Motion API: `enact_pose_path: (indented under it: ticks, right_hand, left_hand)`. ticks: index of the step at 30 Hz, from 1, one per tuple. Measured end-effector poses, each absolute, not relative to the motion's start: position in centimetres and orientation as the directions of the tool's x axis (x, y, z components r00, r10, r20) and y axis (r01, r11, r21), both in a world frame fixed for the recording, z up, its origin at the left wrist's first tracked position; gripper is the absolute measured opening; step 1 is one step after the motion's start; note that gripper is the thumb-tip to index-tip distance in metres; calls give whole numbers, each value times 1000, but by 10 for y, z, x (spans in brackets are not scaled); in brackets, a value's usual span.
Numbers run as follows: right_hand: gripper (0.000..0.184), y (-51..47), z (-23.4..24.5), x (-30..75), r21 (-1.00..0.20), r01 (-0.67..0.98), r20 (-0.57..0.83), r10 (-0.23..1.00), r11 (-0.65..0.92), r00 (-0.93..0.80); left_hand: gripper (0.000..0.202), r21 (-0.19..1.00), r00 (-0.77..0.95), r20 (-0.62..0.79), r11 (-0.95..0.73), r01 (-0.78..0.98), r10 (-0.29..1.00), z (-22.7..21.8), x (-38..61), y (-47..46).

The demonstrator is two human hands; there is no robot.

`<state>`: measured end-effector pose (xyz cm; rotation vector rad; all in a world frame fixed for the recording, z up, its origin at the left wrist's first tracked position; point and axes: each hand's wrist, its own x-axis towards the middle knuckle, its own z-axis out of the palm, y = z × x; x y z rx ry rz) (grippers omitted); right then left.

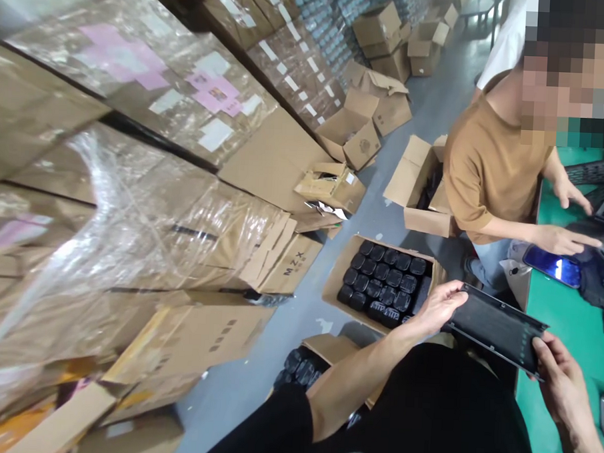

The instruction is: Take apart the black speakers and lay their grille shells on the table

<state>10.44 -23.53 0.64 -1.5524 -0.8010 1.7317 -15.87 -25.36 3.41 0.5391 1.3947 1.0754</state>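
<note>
I hold a flat black plastic panel (495,326) between both hands, over my lap. My left hand (438,306) grips its left end, fingers curled over the top edge. My right hand (558,378) grips the right end near the green table (568,318). Below the left hand, on the floor, an open cardboard box (345,268) holds rows of black round-cornered parts (384,280).
A co-worker in a brown shirt (489,168) sits across, hands on black parts, a phone (550,265) beside them on the green table. Shrink-wrapped carton stacks (134,179) fill the left. Open cardboard boxes (356,132) litter the grey floor aisle (382,217). Another box of black parts (300,367) is by my leg.
</note>
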Motion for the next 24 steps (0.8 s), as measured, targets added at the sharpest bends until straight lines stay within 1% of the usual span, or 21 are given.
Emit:
enact_pose_path:
  ticks: [4,7,10,12,24]
  right_hand:
    - [55,-238,9,101,-764,-143,-624,777,-629,-80]
    - [58,-239,12,98,-764,-174,-620,782,-621,-69]
    - [58,-240,15,95,-765,-205,-613,788,-610,-57]
    - [57,-240,15,95,-766,-217,-609,791,-605,-53]
    - [56,-240,12,98,-778,-180,-601,797,-602,-62]
  left_hand:
    - [48,854,-148,-495,447,-268,856,36,-162,-253]
    - [49,840,-123,-498,442,-314,859,38,-165,-253]
    - [48,826,-71,-482,426,-370,873,40,-166,-252]
    - [48,825,-70,-476,417,-381,877,40,-167,-252]
    - [52,833,-91,-476,416,-365,874,35,-168,-256]
